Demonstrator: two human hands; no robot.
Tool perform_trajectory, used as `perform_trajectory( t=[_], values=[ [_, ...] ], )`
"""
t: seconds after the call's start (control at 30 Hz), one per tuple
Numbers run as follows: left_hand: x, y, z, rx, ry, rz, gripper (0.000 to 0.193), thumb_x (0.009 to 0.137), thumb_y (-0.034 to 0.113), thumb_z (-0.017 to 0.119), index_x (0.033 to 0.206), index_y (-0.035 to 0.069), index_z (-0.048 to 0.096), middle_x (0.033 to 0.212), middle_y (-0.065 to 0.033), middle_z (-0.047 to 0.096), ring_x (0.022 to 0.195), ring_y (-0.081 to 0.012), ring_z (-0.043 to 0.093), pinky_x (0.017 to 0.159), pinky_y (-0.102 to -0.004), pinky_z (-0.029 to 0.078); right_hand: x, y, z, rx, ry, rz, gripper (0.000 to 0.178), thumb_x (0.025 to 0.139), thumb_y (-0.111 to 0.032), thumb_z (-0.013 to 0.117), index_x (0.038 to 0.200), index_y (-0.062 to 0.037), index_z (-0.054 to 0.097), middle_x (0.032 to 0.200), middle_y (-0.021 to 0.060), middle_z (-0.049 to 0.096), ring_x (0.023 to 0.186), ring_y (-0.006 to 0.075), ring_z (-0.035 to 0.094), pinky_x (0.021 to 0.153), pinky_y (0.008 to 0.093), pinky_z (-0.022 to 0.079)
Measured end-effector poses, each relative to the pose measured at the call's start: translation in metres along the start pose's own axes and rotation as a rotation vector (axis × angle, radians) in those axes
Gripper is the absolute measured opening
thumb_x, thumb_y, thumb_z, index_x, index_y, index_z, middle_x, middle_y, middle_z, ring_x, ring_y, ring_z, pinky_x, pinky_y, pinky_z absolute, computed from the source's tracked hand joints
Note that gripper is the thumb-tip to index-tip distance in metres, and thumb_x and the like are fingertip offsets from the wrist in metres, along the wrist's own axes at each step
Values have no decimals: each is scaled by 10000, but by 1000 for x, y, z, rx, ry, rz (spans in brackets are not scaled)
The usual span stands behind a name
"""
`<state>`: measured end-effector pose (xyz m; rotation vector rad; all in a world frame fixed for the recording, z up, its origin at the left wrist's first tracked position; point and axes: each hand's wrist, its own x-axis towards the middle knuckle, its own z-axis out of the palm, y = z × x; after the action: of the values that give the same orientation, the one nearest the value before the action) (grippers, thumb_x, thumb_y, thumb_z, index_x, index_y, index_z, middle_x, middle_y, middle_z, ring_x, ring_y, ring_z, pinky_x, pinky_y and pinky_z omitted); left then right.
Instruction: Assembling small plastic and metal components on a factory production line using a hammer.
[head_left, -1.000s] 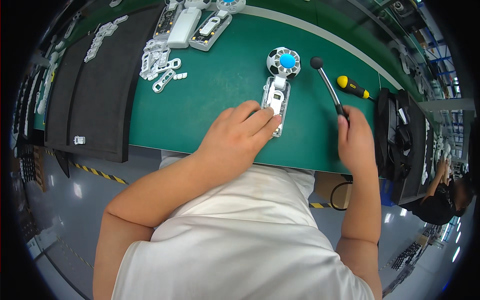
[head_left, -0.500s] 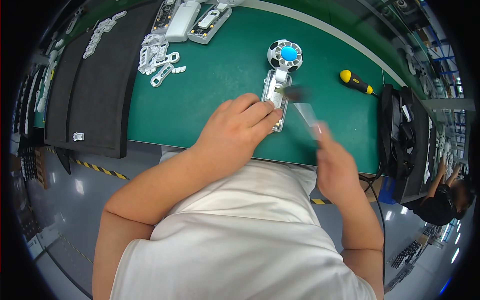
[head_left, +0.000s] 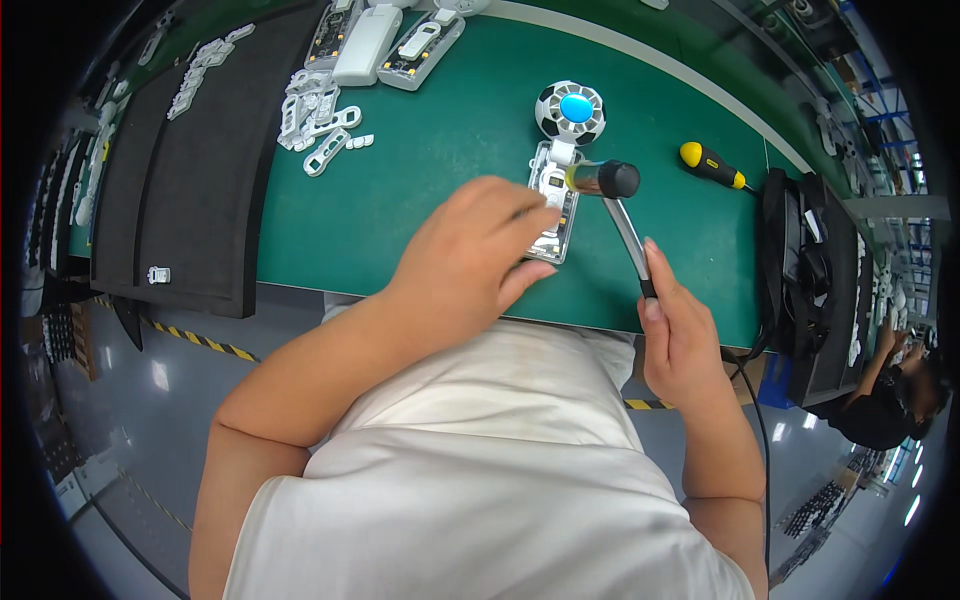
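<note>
A small handheld fan [head_left: 552, 246] lies on the green bench, its clear body toward me. Its round football-patterned head [head_left: 571, 112] with a blue centre points away. A white cover piece with a small display [head_left: 555, 183] sits on the body. My left hand [head_left: 470, 250] is at the body's left side, fingers slightly blurred over it and thumb apart; whether the fingertips touch it is unclear. In my right hand [head_left: 683, 335], the handle of a small mallet [head_left: 617, 181] is gripped. Its black and amber head hangs just right of the cover piece.
A yellow-and-black screwdriver [head_left: 712, 166] lies at the right, before a black bin [head_left: 795, 250]. White plastic cover parts [head_left: 318, 118] are piled at the left, below several fan bodies [head_left: 420, 50]. A black foam tray [head_left: 200, 190] stands farther left. Another person [head_left: 885, 395] works at far right.
The mallet has slowed from a blur and now shows clearly, its head slightly right of before. My left fingers have lifted and loosened from the fan body, thumb spreading away.
</note>
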<state>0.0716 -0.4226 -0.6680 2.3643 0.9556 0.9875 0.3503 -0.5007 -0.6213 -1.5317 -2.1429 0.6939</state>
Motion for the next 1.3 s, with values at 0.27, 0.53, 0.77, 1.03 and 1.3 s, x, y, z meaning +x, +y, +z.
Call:
perform_trajectory(
  t=[0.27, 0.53, 0.77, 1.03, 1.3],
  values=[
    [15, -13, -2, -55, -96, -41, 863, 832, 245, 911, 1586, 98, 516, 1409, -162, 668, 1381, -410, 549, 1134, -498, 476, -20, 7, 8, 53, 0, -90, 631, 1004, 43, 537, 1628, -18, 471, 1010, 211, 704, 840, 380, 676, 801, 417, 570],
    [17, -12, -3, -57, -119, -92, 804, 823, 217, 914, 1536, 98, 565, 1413, -161, 670, 1371, -407, 562, 1139, -491, 479, -14, 2, 4, -45, -87, 58, 612, 1013, 14, 562, 1619, -43, 494, 969, 204, 687, 808, 403, 654, 762, 451, 562],
    [10, -15, 2, 44, -50, 14, 643, 826, 234, 905, 1388, 55, 649, 1407, -146, 677, 1320, -377, 614, 1078, -474, 532, -2, 19, -9, -218, 98, 172, 600, 1017, -22, 610, 1605, -112, 535, 919, 181, 666, 782, 411, 644, 721, 493, 544],
    [11, -14, 2, 82, -66, 34, 556, 853, 277, 889, 1311, 34, 689, 1430, -146, 672, 1288, -368, 639, 1051, -474, 552, 3, 22, -15, -486, 40, 333, 541, 984, -63, 690, 1518, -123, 632, 1082, 177, 691, 871, 379, 670, 805, 469, 563],
    [9, -10, 1, 47, -55, 20, 502, 808, 124, 858, 1276, 17, 712, 1449, -128, 670, 1250, -347, 671, 1003, -446, 575, 14, 8, -2, -275, 241, -4, 497, 935, -72, 731, 1428, -46, 676, 1373, 225, 626, 1181, 406, 646, 1014, 471, 539]
  ],
)
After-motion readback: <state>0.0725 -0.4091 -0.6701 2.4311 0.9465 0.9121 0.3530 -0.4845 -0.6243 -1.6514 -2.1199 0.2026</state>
